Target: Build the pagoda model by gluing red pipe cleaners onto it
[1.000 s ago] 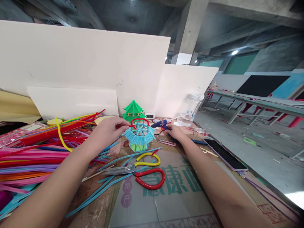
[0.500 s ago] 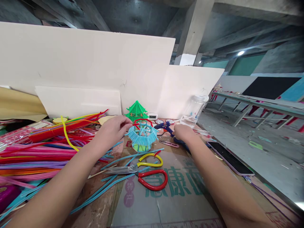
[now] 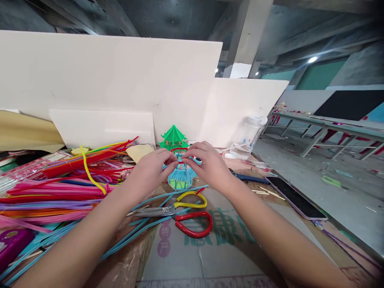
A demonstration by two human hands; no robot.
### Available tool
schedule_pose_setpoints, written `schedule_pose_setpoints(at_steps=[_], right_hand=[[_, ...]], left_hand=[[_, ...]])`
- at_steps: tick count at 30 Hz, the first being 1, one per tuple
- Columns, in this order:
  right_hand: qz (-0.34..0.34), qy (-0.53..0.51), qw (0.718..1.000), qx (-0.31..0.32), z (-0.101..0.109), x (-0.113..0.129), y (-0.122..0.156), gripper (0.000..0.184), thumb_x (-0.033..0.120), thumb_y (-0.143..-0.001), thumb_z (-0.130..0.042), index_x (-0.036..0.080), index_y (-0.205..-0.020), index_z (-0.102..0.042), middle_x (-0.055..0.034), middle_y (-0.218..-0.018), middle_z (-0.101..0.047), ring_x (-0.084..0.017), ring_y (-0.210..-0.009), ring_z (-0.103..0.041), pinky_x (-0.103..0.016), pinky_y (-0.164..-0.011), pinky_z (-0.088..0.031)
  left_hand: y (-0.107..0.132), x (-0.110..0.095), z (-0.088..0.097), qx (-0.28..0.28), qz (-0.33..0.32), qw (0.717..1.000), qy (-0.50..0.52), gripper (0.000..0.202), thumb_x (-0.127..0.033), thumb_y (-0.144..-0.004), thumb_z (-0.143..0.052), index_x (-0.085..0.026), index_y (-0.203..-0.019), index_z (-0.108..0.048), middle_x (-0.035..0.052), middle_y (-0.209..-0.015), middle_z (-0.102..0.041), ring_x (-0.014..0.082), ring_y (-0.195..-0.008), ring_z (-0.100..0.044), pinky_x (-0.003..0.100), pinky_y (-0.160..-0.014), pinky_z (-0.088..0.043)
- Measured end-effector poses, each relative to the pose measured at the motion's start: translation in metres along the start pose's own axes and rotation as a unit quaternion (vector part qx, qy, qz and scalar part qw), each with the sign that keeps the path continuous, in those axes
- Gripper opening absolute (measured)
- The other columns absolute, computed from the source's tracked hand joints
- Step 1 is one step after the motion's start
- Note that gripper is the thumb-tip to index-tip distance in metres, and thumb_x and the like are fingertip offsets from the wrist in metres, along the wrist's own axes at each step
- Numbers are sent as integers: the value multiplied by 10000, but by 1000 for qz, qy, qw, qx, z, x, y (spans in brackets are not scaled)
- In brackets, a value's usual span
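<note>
A small pagoda-shaped model of light blue pipe cleaners [image 3: 182, 176] stands upright on the table, topped by a red pipe-cleaner ring [image 3: 179, 149]. My left hand [image 3: 151, 166] pinches the front of the red ring from the left with thumb and fingers. From the right, my right hand [image 3: 208, 166] closes its fingertips on the same front part, close to the left fingertips. The hands partly cover the model. Behind it rises a green pointed roof [image 3: 174, 136]. Scissors [image 3: 180, 212] with one yellow and one red handle lie open in front.
Bundles of coloured pipe cleaners [image 3: 54, 196] fill the left side. Loose blue pipe cleaners [image 3: 132, 236] lie by the scissors. On the right are a dark blue tool [image 3: 247, 177], partly hidden, a phone [image 3: 295, 198] and a clear jar [image 3: 247, 136]. White boards [image 3: 114, 76] stand behind.
My right hand has moved left from beside the blue glue gun to the red ring. My left hand has shifted slightly right and down to its front. The view has turned slightly.
</note>
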State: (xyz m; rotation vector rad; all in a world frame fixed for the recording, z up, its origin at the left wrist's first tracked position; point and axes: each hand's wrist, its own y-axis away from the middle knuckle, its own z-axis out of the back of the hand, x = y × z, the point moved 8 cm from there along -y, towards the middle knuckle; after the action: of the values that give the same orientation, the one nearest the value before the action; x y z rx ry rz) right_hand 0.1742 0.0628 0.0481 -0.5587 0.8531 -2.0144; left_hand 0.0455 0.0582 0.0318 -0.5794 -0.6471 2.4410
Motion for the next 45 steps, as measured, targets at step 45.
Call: schedule_pose_setpoints(at_steps=[45], right_hand=[[1,125,991,42,-20,-10,6,142,240,-939,-557,183,-886,-674,-83,-956,-669,-243,-946,-532,-395,-871,-399]], left_hand=[[-4,58,-51,36,35,993,110,244,-438,-867,-590,-253,-933,-735,68,-1200,-571,255,-1250,-507,417,-1083,-387]])
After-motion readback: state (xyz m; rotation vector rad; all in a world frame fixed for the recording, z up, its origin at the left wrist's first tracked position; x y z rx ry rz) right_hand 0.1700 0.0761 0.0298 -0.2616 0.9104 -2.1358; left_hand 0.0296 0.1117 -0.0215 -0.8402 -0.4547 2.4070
